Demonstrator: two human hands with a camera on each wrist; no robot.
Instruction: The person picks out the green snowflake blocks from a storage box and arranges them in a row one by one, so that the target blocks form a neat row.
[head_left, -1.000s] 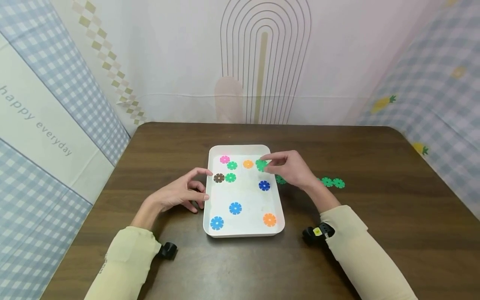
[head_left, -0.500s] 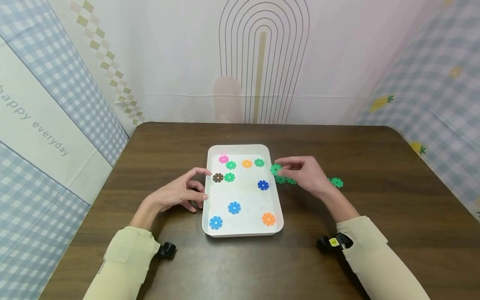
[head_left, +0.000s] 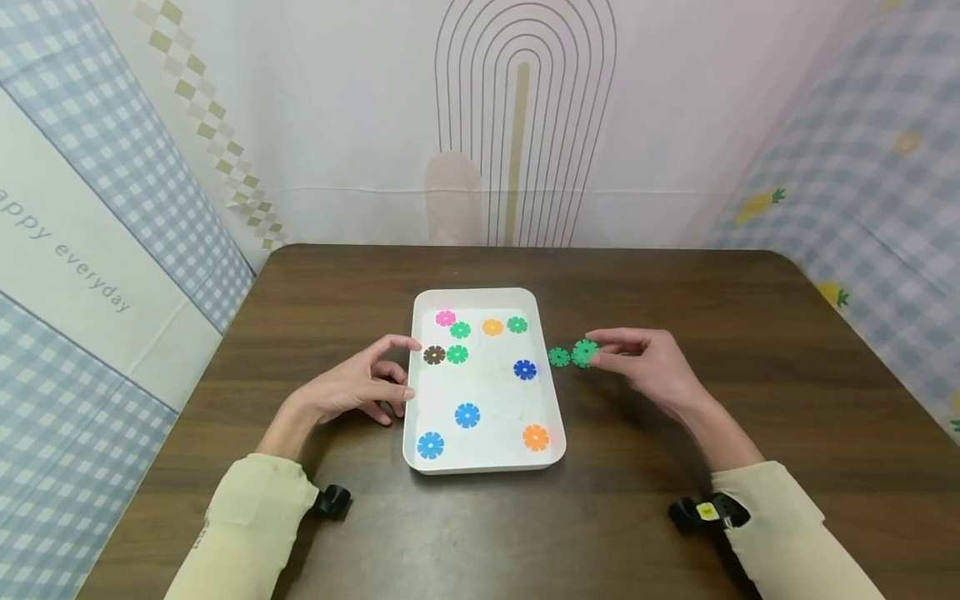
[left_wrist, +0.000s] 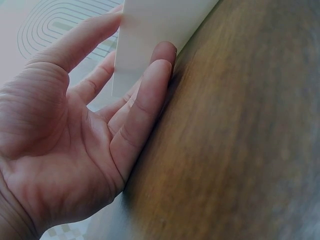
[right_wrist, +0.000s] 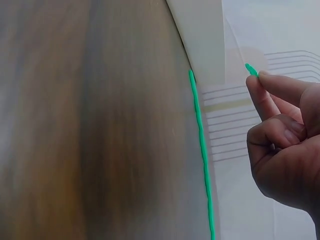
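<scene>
Ten snowflake discs (head_left: 524, 369) lie in the white tray (head_left: 495, 392) on the wooden bench (head_left: 480, 542), and the left hand (head_left: 363, 387) touches the tray's left rim with thumb and forefinger spread apart. The right hand (head_left: 660, 367) has its grip pinched on a green snowflake disc (head_left: 582, 353), held above the bench right of the tray, where a row of green discs (head_left: 558, 357) lies with one end just beside the tray.

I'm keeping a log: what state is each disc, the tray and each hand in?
White tray: resting on the table, open side up
Discs in the tray: lying flat
Green discs outside: flat, right of the tray; count unclear
Held green disc: raised off the table
Left hand: touching the tray's left side
Right hand: pinching the held green disc
</scene>
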